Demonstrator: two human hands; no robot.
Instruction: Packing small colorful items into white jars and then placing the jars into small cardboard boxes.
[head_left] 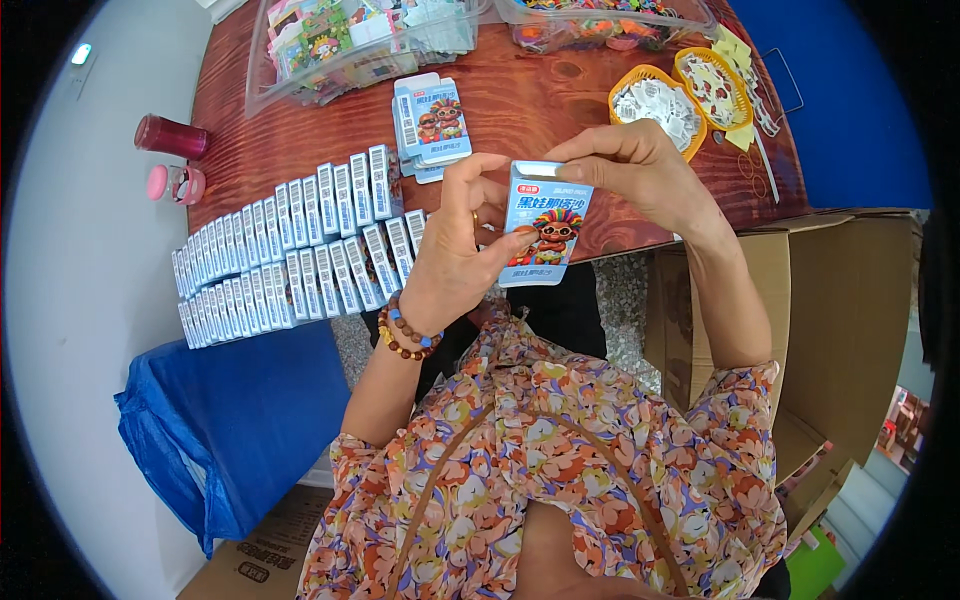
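A small light-blue cardboard box (540,245) with a cartoon figure on its front is held upright over the table's near edge. Its lower left side sits between the thumb and fingers of my left hand (460,235). At its top edge, the thumb and bent fingers of my right hand (630,175) pinch the flap. Beyond my left hand lies a stack of flat, matching blue cartons (432,115). Two long rows of standing blue boxes (300,215) run along the left of the table, the closest just beside my left wrist.
Clear plastic bins (360,60) of colourful packets and small pieces stand at the back. Two yellow baskets (655,75) with small paper pieces sit at the back right. A dark red cylinder (172,137) and pink-lidded jar (176,184) are far left; an open cardboard carton (840,330) is at right.
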